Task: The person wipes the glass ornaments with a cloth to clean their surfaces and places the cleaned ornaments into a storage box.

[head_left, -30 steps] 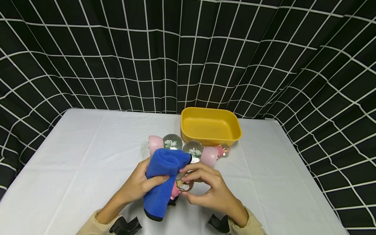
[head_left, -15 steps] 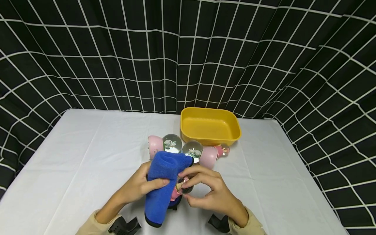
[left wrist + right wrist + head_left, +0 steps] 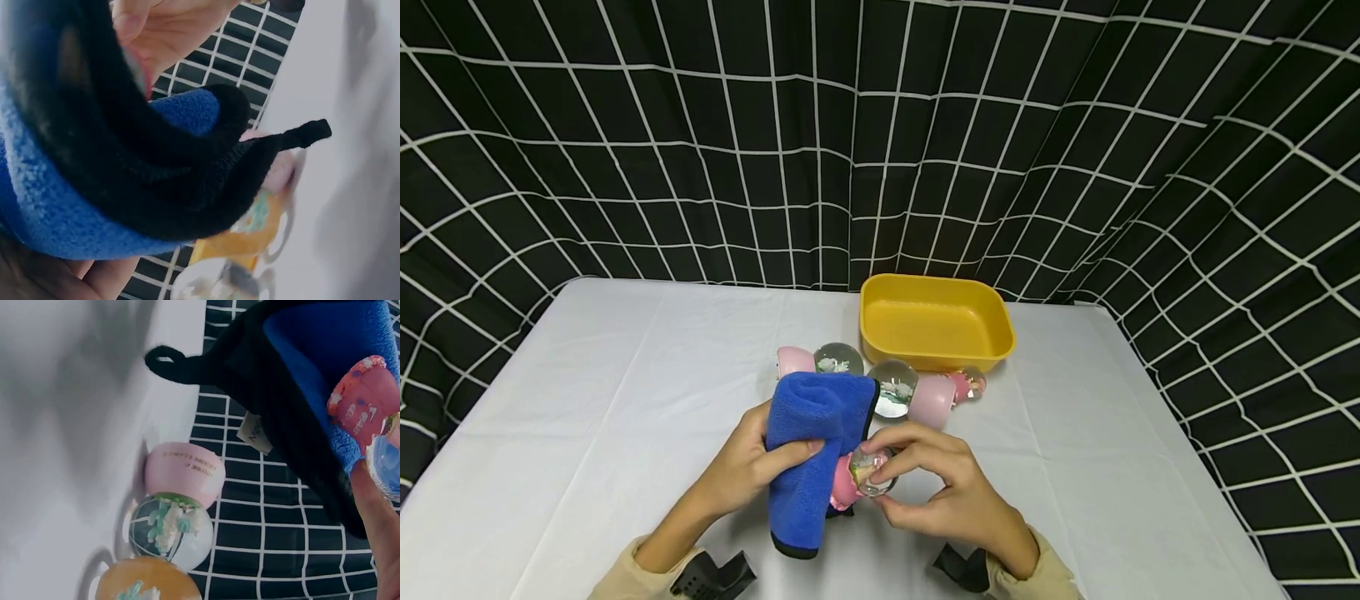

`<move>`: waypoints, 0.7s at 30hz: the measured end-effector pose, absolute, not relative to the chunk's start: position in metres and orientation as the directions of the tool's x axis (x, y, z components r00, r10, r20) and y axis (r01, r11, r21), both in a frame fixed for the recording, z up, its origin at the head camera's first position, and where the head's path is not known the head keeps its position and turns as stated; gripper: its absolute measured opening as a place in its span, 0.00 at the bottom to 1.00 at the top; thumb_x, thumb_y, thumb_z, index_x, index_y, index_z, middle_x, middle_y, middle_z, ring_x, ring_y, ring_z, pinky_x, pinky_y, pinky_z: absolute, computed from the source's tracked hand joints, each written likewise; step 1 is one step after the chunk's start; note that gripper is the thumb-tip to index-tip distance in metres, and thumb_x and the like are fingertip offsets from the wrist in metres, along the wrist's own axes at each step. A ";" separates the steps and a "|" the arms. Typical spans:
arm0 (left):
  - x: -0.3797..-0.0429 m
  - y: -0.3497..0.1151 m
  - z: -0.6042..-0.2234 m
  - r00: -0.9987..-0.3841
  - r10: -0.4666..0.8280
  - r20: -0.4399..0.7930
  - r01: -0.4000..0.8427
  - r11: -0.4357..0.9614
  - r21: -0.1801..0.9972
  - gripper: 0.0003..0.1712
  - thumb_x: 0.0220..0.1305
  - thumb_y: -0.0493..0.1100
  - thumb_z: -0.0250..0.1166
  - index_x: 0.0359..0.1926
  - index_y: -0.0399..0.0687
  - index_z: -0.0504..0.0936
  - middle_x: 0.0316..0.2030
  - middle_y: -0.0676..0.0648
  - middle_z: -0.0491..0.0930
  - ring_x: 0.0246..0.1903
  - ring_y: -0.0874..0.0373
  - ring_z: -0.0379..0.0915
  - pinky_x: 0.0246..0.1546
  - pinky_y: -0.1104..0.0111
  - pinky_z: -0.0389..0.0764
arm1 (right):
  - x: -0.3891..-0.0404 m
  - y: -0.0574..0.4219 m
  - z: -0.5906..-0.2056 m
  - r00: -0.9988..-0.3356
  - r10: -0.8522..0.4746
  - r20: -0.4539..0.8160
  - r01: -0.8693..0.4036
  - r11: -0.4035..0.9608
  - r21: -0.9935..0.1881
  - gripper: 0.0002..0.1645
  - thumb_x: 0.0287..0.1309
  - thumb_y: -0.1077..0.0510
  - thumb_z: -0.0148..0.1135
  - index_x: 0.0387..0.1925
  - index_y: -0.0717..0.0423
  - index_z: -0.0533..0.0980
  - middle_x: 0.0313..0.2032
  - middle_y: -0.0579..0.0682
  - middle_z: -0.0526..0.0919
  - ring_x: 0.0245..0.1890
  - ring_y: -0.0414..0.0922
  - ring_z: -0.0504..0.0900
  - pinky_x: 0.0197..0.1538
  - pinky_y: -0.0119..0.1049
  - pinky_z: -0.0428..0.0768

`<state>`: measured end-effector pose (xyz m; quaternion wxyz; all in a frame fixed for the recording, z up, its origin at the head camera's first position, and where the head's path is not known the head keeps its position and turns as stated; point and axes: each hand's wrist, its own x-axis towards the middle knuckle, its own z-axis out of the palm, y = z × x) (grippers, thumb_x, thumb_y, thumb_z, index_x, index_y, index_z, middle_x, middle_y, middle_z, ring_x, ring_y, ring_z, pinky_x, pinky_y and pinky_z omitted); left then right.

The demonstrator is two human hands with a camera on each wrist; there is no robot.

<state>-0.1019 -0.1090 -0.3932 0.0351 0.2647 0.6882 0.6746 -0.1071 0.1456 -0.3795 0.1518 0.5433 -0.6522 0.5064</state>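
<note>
My left hand (image 3: 741, 467) grips a folded blue cloth (image 3: 808, 425) with black edging, thumb on top of it. Against the cloth's right side sits a small snow globe (image 3: 872, 472) with a pink base; the right hand (image 3: 936, 479) pinches its clear ball between fingers and thumb. In the right wrist view the pink base (image 3: 365, 403) lies against the blue fabric, and a fingertip touches the ball. The left wrist view shows the cloth's dark edge (image 3: 187, 206) and a loop, with the left hand's fingers (image 3: 109, 278) under the cloth.
Beyond the cloth, two larger snow globes with pink bases lie on their sides, one at left (image 3: 838, 358) and one at right (image 3: 932, 402). Beside the right one lies another small globe (image 3: 973, 383). A yellow tub (image 3: 936, 364) stands behind them on the white tablecloth (image 3: 647, 358).
The cloth dips slightly, then lifts and shifts a little left, uncovering more of the small globe's pink base. The right hand keeps its pinch on the ball, which has turned.
</note>
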 end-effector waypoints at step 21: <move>-0.087 -0.148 -0.404 -0.851 0.444 0.279 0.390 0.179 0.903 0.24 0.61 0.33 0.65 0.59 0.40 0.74 0.46 0.44 0.84 0.44 0.64 0.81 0.41 0.65 0.84 | -0.134 0.177 -0.375 -0.602 -0.433 0.671 -0.786 0.170 -0.595 0.28 0.39 0.75 0.73 0.48 0.62 0.81 0.50 0.61 0.81 0.51 0.41 0.81 0.48 0.30 0.84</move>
